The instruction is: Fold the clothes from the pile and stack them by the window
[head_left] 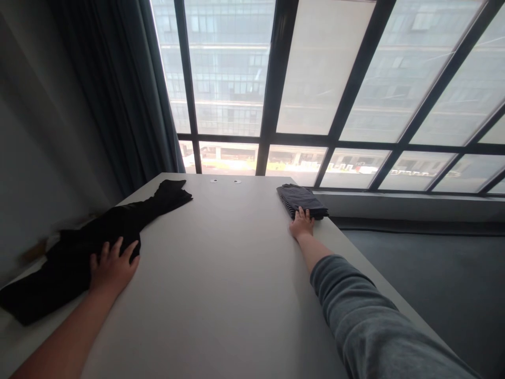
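A black garment (114, 223), perhaps trousers or a top, lies loosely spread along the left side of the white table (221, 284). My left hand (114, 266) rests on its near edge with the fingers spread. At the far right edge of the table sits a folded stack of dark grey cloth (300, 199), its left side showing striped layers. The fingertips of my right hand (302, 223) touch the stack's near side, fingers stretched out and slightly apart. Neither hand grips anything that I can see.
Two small white fittings (237, 181) are set near the table's far edge. Beyond stands a large window with dark frames (272, 79) above a low sill. A dark curtain (118, 95) hangs at the left, and grey floor (434, 284) lies to the right.
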A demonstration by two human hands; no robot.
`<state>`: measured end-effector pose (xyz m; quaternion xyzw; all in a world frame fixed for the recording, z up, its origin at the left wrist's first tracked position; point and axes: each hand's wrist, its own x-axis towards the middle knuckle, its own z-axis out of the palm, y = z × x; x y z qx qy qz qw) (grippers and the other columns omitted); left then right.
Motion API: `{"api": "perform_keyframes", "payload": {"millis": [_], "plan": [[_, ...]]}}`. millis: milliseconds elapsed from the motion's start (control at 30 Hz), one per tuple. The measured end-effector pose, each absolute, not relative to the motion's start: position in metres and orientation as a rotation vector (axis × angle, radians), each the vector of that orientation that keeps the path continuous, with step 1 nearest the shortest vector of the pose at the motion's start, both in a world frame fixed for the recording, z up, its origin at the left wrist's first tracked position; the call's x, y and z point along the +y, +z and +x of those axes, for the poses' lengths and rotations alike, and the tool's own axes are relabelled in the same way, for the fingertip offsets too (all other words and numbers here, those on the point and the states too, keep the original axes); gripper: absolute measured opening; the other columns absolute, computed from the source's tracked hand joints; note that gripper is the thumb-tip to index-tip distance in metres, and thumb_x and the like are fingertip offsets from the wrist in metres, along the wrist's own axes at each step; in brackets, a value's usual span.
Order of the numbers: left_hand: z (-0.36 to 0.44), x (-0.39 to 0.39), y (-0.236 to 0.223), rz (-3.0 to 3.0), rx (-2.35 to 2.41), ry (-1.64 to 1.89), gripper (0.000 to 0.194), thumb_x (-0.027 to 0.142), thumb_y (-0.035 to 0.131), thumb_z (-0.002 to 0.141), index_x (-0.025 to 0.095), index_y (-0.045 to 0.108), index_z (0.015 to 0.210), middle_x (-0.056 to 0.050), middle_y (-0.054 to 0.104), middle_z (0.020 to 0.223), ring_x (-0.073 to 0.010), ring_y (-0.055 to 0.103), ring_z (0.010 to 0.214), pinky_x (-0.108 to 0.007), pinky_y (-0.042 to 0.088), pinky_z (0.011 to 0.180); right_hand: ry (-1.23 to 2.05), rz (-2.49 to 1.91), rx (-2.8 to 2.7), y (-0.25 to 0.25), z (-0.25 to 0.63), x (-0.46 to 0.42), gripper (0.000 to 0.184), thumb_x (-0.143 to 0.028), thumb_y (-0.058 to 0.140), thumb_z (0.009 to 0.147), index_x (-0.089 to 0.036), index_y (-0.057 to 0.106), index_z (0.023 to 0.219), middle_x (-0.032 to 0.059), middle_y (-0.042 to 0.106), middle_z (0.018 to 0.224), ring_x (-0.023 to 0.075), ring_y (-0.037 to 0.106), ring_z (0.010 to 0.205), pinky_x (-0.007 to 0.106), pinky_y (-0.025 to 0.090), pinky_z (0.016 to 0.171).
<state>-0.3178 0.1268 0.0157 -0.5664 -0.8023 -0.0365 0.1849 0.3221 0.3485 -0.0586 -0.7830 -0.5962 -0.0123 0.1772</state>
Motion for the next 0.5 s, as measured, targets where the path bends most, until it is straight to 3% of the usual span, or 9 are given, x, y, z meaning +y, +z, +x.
{"api": "perform_keyframes", "payload": {"millis": [167, 300, 400, 500], "plan": [[-0.303, 0.136, 0.011, -1.727, -2.240, -0.034, 0.054, 0.039, 0.039, 0.100, 0.024, 0.067, 0.144, -0.011, 0.038, 0.168, -0.0408, 0.023, 0.158, -0.064, 0.020, 0.125, -0.121, -2.076, -1.593, -0.004, 0.345, 0.363, 0.066, -0.019, 0.036, 0.097, -0.007, 0.039, 0.161, 0.0175, 0.026, 0.171, 0.0335, 0.013, 0.160, 0.059, 0.016, 0.128], [-0.286, 0.142, 0.003, -1.939, -2.255, 0.077, 0.061, 0.037, 0.032, 0.102, 0.018, 0.052, 0.157, -0.010, 0.038, 0.168, -0.0356, 0.023, 0.160, -0.059, 0.018, 0.128, -0.290, -1.763, -1.542, 0.077, 0.367, 0.355, 0.061, -0.020, 0.037, 0.097, -0.008, 0.046, 0.156, 0.0184, 0.037, 0.166, 0.0328, 0.022, 0.158, 0.060, 0.021, 0.128], [-0.263, 0.144, -0.004, -2.138, -2.196, 0.138, 0.068, 0.038, 0.031, 0.102, 0.011, 0.040, 0.163, -0.014, 0.029, 0.171, -0.0338, 0.021, 0.161, -0.056, 0.018, 0.129, -0.446, -1.515, -1.614, 0.137, 0.365, 0.317, 0.059, -0.023, 0.044, 0.095, -0.012, 0.049, 0.153, 0.0163, 0.042, 0.162, 0.0316, 0.033, 0.153, 0.059, 0.023, 0.129], [-0.235, 0.143, -0.010, -2.316, -2.114, 0.157, 0.070, 0.043, 0.033, 0.102, 0.013, 0.034, 0.165, -0.015, 0.019, 0.173, -0.0331, 0.018, 0.162, -0.054, 0.020, 0.129, -0.506, -1.305, -1.692, 0.175, 0.346, 0.257, 0.062, -0.021, 0.049, 0.093, -0.015, 0.047, 0.154, 0.0140, 0.044, 0.160, 0.0292, 0.041, 0.149, 0.051, 0.032, 0.128]]}}
